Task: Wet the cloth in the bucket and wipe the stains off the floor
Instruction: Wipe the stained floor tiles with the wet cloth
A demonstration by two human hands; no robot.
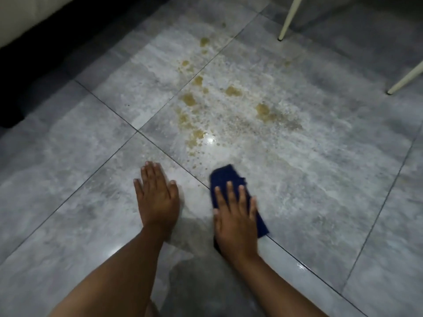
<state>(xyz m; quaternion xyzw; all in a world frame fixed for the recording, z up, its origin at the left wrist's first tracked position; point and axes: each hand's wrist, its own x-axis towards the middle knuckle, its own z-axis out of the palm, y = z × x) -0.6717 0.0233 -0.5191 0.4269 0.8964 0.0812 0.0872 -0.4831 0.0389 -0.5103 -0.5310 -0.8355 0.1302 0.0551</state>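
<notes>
A dark blue cloth [225, 177] lies flat on the grey tiled floor [80, 156]. My right hand [235, 216] presses down on the cloth with fingers spread, covering its near half. To its left, my left hand [156, 195] rests palm down on the bare tile, holding nothing. Yellow-brown stains [194, 133] and spatter spread over the wet, shiny tiles beyond both hands, the nearest drops just ahead of the cloth. No bucket is in view.
Two white chair legs [287, 19] [405, 81] stand at the upper right. A pale piece of furniture [23, 17] with a dark shadowed base runs along the upper left. Dark grout lines cross the floor diagonally.
</notes>
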